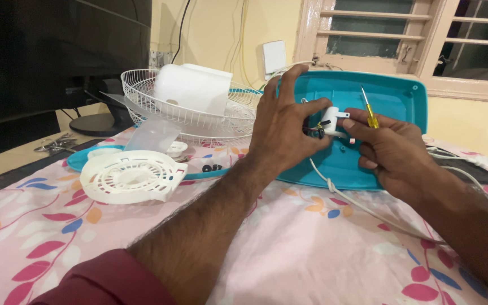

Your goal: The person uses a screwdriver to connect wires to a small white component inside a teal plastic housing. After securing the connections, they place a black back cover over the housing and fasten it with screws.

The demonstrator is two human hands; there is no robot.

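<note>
A teal plastic fan base [388, 99] stands tilted on the flowered cloth, its hollow underside toward me. My left hand [283, 127] spreads over its left part, thumb and fingers touching a small white switch block [332, 120] with dark wires. My right hand [388, 149] pinches the same white block from the right and also holds a yellow-handled screwdriver [370, 113], tip pointing up. A white power cord [362, 206] with a knot runs from the base across the cloth toward the right.
A round white vented motor cover [128, 176] lies at left. Behind it sit a white wire fan guard [190, 116] with a white motor housing [193, 87] and translucent blades. A dark monitor [57, 51] stands back left, a window back right.
</note>
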